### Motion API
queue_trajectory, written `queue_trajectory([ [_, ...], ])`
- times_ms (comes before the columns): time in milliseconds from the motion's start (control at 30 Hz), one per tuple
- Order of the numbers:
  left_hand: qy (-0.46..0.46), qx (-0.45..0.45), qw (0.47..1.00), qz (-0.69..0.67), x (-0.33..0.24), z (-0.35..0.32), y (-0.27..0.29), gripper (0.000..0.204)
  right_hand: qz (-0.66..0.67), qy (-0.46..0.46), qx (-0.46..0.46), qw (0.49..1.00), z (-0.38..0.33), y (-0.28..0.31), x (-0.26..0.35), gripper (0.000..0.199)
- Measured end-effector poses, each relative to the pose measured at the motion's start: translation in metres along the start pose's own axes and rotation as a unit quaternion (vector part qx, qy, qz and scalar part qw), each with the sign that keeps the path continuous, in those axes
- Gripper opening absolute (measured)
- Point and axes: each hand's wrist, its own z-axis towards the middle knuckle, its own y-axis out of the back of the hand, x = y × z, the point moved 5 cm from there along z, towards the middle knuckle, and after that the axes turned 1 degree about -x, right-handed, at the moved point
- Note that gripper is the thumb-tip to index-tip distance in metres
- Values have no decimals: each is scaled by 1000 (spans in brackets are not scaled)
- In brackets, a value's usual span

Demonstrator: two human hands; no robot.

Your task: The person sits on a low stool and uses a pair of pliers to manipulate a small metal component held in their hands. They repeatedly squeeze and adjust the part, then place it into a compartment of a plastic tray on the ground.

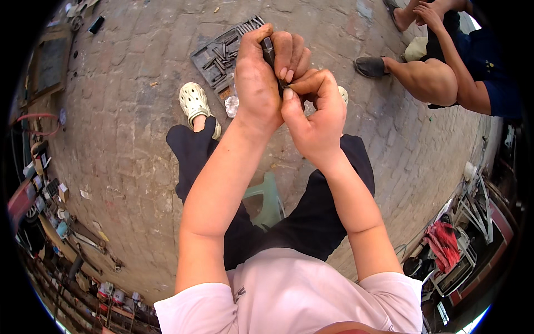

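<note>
Within the left hand [257, 83], a dark metal tool [268, 51] is grasped by curled fingers, and its lower end is pinched by the thumb and forefinger of the right hand [316, 111]; whether a smaller piece is held there cannot be told. Handling is judged to be under way; what is left cannot be read from this view. Beyond, many metal pieces [222, 60] are held in an open tray [199, 55] on the paved floor [128, 139]. A pale green stool [270, 200] is partly hidden, a seated person [467, 83] is seen upper right, and the edges are cluttered.
</note>
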Motion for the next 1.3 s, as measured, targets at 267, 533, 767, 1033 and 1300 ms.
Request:
queue_trajectory([
  [267,11,14,1000,-19,-2,1,1,51,3,15,-31,999,1,1,-1,15],
  [533,18,0,999,-32,-1,0,2,52,-10,-19,14,1000,2,-1,3,12],
  [767,23,22,999,-18,-6,0,6,52,-4,-10,14,1000,0,-1,1,16],
  [1033,22,27,999,-7,0,-1,0,53,-5,5,9,1000,-2,4,-1,16],
  [1300,30,27,999,-3,1,-1,1,53,-30,35,5,999,-2,6,4,16],
])
